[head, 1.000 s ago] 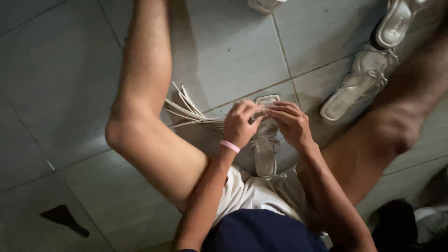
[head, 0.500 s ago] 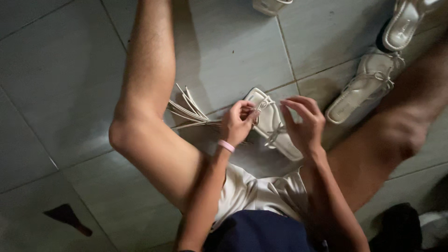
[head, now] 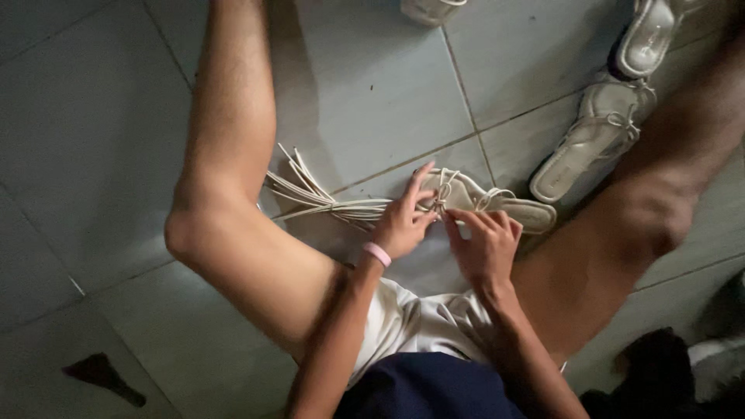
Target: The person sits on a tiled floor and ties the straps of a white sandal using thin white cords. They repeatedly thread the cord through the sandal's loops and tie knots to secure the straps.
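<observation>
Head view: seated on a grey tiled floor (head: 365,85), legs spread, we work on a pale strappy sandal (head: 497,203) that lies on the tiles between the knees. The left hand (head: 400,225), a pink band (head: 378,254) at its wrist, rests on the near end of the sandal with fingers half spread, thumb and forefinger pinching a thin strap (head: 441,194) where it knots over the sole. The right hand (head: 485,244) is cupped just beside it, fingertips closed on the same strap from the other side. A loose bundle of pale cords (head: 310,198) fans out from under the left hand toward the left knee.

As we judge it, the risk here is the strap slipping from the pinch: it is thin, both grips sit close together at the knot, and a pull from either hand could loosen the tie or drag the sandal across the tile. The trailing cords could also snag under the left leg and tug the work askew.

Two more pale sandals (head: 590,140) lie well apart by the right leg, and a third pale piece (head: 427,11) is cut off by the top edge. No box, tray or bag shows; the dark shapes at lower right (head: 660,372) are too dim for us to tell, perhaps cloth.
</observation>
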